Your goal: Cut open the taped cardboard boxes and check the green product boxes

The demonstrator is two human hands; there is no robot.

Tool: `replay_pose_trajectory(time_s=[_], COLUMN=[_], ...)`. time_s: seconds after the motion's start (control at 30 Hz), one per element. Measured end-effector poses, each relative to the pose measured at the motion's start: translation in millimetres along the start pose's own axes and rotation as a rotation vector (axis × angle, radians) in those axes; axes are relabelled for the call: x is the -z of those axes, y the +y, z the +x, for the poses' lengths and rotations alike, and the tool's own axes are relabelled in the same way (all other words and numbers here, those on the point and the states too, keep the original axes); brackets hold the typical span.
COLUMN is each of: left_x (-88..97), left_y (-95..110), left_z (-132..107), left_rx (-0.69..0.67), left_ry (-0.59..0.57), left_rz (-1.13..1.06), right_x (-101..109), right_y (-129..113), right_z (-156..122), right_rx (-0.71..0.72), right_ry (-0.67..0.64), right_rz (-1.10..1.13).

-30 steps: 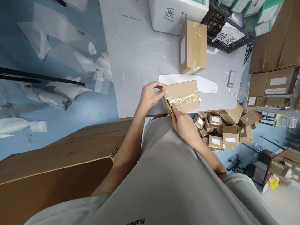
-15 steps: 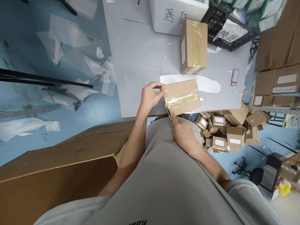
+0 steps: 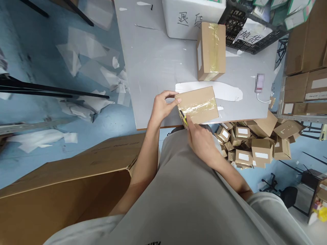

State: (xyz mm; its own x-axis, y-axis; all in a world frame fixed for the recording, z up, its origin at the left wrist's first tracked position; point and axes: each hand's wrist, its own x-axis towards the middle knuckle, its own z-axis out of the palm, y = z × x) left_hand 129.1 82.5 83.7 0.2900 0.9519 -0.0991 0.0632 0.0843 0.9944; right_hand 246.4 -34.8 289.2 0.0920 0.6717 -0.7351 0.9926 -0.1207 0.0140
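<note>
A small cardboard box (image 3: 200, 102), with shiny clear tape along its upper face, rests at the front edge of the grey table (image 3: 153, 61). My left hand (image 3: 163, 104) grips its left end, thumb on top and fingers behind the far corner. In my right hand (image 3: 200, 141) is a yellow and black utility knife (image 3: 183, 117), the index finger stretched along it. Its dark tip lies at the box's left end, by the end of the tape. Whether the blade is in the tape I cannot tell.
Behind stands a taller taped carton (image 3: 211, 51), with a white foam box (image 3: 191, 17) and a black crate (image 3: 237, 27) beyond. White paper (image 3: 228, 92) lies behind the small box. Several cartons (image 3: 260, 146) are heaped at right; a large open carton (image 3: 102, 153) stands at left.
The utility knife has moved up from below the box's near left corner onto its left end, so more of it shows. My left hand keeps its hold.
</note>
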Motion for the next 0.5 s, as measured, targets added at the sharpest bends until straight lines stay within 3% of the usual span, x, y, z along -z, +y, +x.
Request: replay_pose_trajectory(time_s=[0.23,0.5], left_x=[-0.5,-4.5], left_y=[-3,-5], left_z=[1,-4], left_rx=[0.027,0.024], left_ry=[-0.001,0.042], left_rz=[0.028,0.068], right_x=[-2,-14], right_y=[2,-10], right_z=[33,27], right_rx=[0.012,-0.003], right_ry=[0.037,0.019], right_rz=[0.065,-0.030])
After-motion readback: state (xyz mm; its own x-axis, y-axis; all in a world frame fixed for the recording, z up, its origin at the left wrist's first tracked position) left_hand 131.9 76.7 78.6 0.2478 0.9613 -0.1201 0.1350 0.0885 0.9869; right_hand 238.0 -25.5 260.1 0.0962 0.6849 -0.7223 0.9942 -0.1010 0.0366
